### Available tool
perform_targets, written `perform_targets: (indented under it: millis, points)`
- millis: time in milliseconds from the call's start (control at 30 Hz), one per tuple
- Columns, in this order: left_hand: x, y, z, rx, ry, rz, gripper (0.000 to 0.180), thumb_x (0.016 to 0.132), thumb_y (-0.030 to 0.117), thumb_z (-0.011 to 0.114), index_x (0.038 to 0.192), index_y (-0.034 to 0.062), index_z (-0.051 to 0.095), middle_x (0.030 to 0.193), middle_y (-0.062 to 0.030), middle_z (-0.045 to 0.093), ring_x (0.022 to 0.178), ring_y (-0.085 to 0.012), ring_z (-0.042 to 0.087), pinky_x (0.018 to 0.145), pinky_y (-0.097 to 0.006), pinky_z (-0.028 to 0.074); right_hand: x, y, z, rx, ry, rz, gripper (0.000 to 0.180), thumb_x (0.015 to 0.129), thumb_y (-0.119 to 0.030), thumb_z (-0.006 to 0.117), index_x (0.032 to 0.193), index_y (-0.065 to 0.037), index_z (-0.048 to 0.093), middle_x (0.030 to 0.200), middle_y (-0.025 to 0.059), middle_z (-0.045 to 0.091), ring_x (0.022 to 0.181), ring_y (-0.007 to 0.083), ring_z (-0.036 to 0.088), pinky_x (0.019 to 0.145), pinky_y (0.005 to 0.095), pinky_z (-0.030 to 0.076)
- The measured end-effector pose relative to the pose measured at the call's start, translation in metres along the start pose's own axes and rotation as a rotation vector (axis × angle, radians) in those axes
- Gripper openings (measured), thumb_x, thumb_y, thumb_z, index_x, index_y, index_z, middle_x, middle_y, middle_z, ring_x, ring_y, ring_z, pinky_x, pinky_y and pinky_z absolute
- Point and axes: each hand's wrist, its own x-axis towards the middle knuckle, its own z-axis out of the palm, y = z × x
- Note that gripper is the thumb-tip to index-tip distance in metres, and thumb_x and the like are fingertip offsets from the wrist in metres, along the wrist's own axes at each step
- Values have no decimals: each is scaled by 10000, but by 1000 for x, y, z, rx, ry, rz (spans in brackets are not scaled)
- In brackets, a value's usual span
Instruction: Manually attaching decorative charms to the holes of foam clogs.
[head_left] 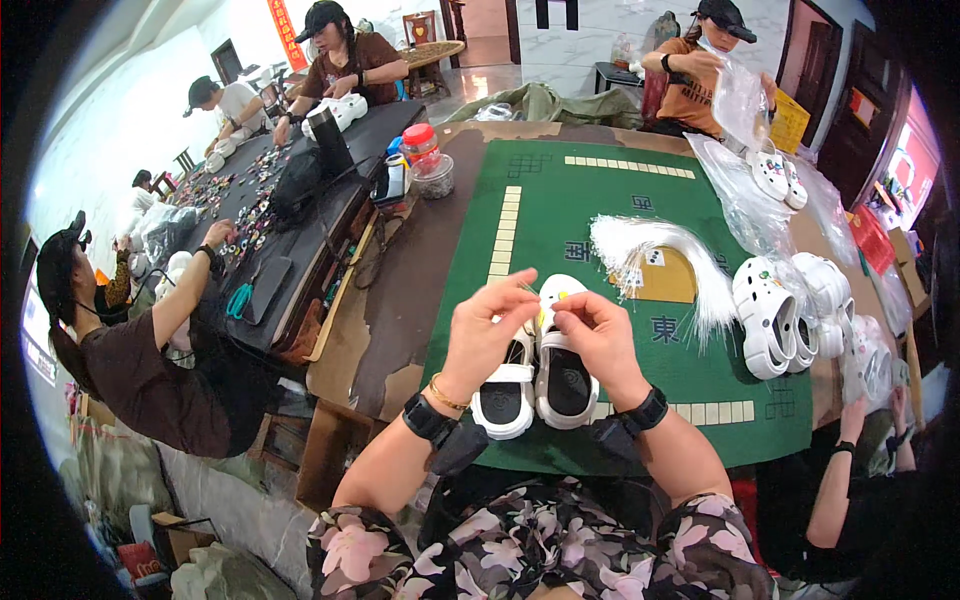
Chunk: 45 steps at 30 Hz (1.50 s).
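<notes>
A pair of white clogs with black insoles stands in front of me on the green mat, the left clog beside the right clog. Over their toe ends, my left hand has its thumb and fingertips drawn together. Close by on the other side, my right hand makes a similar pinch above the right clog. Whatever lies in the fingertips is too fine to make out. A small yellow decoration shows on the right clog's toe. Beyond my right hand lies a bundle of thin white strands.
More white clogs sit at the mat's right edge, near clear plastic bags. Across the table, a person handles a clear bag. At left, people work along a dark table with small colourful pieces. A red-lidded jar stands between.
</notes>
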Motion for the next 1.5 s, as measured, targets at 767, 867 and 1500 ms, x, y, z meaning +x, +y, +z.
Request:
perform_targets:
  millis: [767, 867, 1500]
  points:
    - [-11, -13, 0, -249, 43, -219, 186, 926, 75, 612, 1056, -44, 669, 848, -41, 667, 732, -89, 595, 684, -221, 495, -9, -12, 9, -358, -150, -110, 121, 847, -85, 642, 913, 16, 656, 786, 95, 646, 625, 126, 585, 565, 267, 467]
    - [-11, -14, -1, -354, 37, -234, 221, 946, 94, 594, 1112, -41, 652, 876, -30, 647, 757, -92, 579, 701, -221, 489, -5, -6, 7, -299, -49, -154, 112, 854, -88, 643, 909, 8, 656, 776, 88, 636, 623, 127, 584, 560, 267, 462]
    - [-19, -20, -3, -628, 7, -314, 245, 985, 128, 543, 1144, -40, 624, 897, -23, 625, 787, -99, 569, 736, -236, 484, -3, -14, 18, -325, 29, -235, 80, 820, -74, 667, 859, -7, 683, 743, 78, 620, 591, 129, 560, 529, 265, 444]
